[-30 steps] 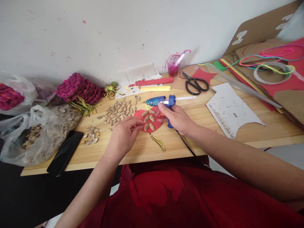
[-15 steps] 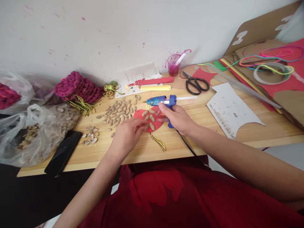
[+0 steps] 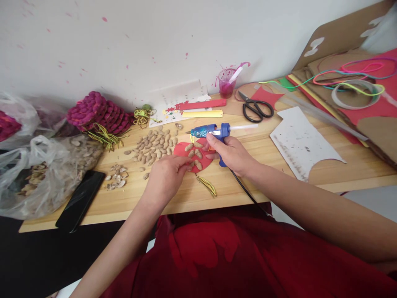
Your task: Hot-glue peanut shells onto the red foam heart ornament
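My right hand [image 3: 237, 155] is wrapped round a blue hot glue gun [image 3: 203, 131], whose nozzle points left and whose clear glue stick [image 3: 245, 126] sticks out at the back. Below the gun lies a red disc [image 3: 180, 151] with several peanuts [image 3: 197, 154] on it. At the disc's lower left edge, my left hand [image 3: 166, 176] has thumb and finger pinched on a peanut, which they partly hide. A green-and-black striped tassel [image 3: 206, 186] hangs off the near side of the disc. Loose peanuts [image 3: 153, 145] are spread to the left.
Black scissors [image 3: 256, 108], a cup of pink liquid [image 3: 227, 85] and red and yellow strips [image 3: 203, 114] lie behind. Leftward are a phone [image 3: 80, 200], shell bits [image 3: 117, 177], a plastic bag [image 3: 49, 174] and purple woven pieces [image 3: 99, 111]. White-faced cardboard [image 3: 305, 140] lies right.
Both hands stay almost in place, the left still pinching at the disc's edge and the right still holding the glue gun. The view has shifted very slightly.
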